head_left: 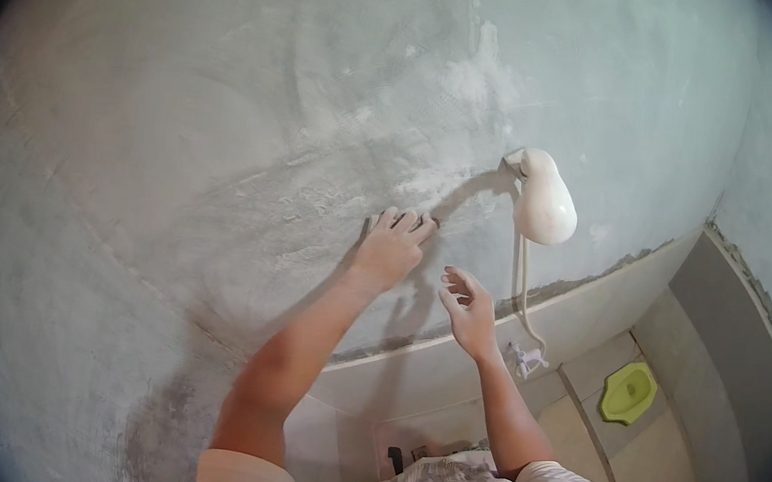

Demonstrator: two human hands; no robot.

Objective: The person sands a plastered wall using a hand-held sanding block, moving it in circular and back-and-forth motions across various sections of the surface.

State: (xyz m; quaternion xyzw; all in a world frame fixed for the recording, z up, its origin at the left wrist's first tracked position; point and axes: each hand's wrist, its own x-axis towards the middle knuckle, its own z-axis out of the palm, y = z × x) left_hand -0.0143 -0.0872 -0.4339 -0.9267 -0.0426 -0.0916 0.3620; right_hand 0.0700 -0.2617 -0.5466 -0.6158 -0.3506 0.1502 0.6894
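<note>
My left hand [391,249] is up against the grey plastered wall [251,155], fingers over a flat, dark-edged pad [372,224]. Only the pad's edges show beside and between my fingers, so its exact kind is hidden. Around that hand the wall carries pale, dusty smears and scratches. My right hand [468,310] is raised to the right and a little lower, holding nothing, its fingers loosely bent and apart. It looks clear of the wall, with its shadow falling nearby.
A white shower head [547,204] juts from a wall bracket, right of my hands. Its hose [524,284] hangs down to a small tap [525,359]. Below are a tiled lower wall [432,374] and a yellow-green squat toilet [628,392] in the floor.
</note>
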